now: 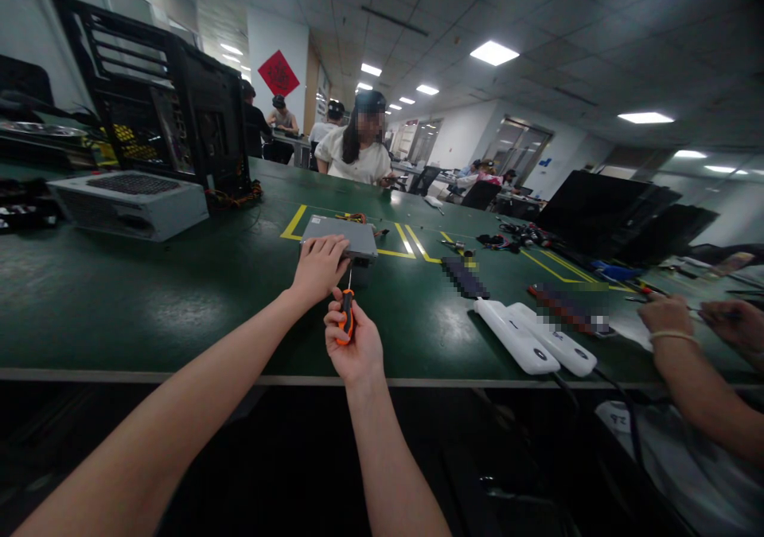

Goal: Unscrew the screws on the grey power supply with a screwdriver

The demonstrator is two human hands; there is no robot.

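A grey metal computer power supply unit (356, 237) lies on the green table in front of me, with coloured cables behind it. My left hand (322, 265) grips its near left part, fingers over the top and thumb at the front side. Below it, my right hand (356, 342) is closed around the orange and black handle of a screwdriver (347, 314). The screwdriver's shaft points up to the unit's near side. Whether the tip sits in a screw is too small to tell.
At the left stand an open black computer case (161, 99) and another power supply (131, 203). To the right lie white handheld devices (516, 336), a dark phone-like object (464, 277) and cables. A co-worker's hands (668, 318) work at the far right; another person (358, 151) sits opposite.
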